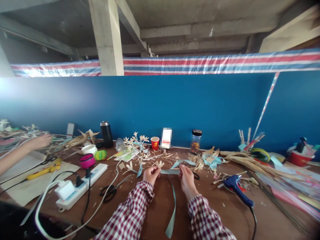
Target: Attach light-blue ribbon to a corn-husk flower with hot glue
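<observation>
The left hand (151, 175) pinched a flower (160, 164) and ribbon (168, 172); the right hand (187, 179) pinched the ribbon, stretched sideways, its tail pointing nearward.

Ribbon (170, 172) runs between left hand (151, 175) and right hand (188, 180) over table (157, 213), one end toward near edge. Scissors (124, 181) sit left of left hand; power strip (93, 176) further left, plugs (65, 190) in it. Glue gun (235, 186) right of right hand. Behind hands, left to right: flask (106, 135), flowers (136, 141), cup (155, 143), jar (196, 141). Partition (162, 100) stands behind those. Tub (300, 159) far right.
</observation>
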A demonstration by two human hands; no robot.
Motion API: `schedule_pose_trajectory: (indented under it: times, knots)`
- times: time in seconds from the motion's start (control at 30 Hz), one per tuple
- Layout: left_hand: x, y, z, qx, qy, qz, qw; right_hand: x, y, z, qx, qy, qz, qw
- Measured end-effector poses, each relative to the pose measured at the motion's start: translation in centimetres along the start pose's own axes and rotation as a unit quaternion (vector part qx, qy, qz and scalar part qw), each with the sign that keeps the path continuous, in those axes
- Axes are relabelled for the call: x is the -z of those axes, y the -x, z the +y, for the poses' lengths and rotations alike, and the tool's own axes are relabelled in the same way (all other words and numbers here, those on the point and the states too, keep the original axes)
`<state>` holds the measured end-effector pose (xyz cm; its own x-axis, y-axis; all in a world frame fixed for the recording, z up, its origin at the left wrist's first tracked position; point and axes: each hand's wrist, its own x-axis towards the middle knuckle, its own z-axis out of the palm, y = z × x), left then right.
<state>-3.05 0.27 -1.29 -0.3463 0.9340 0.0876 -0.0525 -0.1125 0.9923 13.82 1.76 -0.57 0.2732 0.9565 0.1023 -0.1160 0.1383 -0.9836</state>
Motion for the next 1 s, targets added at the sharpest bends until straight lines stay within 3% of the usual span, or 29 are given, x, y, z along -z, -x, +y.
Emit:
schedule_pose_trajectory:
  times: [0.47, 1.0]
  knots:
    - [0.1, -0.6, -1.0, -0.023, -0.009, -0.005, 1.0, 0.0, 0.0, 0.0, -0.078, -0.103, -0.024, 0.991]
    - [0.3, -0.8, -1.4, -0.036, -0.015, -0.015, 0.999, -0.2, -0.1, 0.0, -0.124, -0.19, -0.005, 0.974]
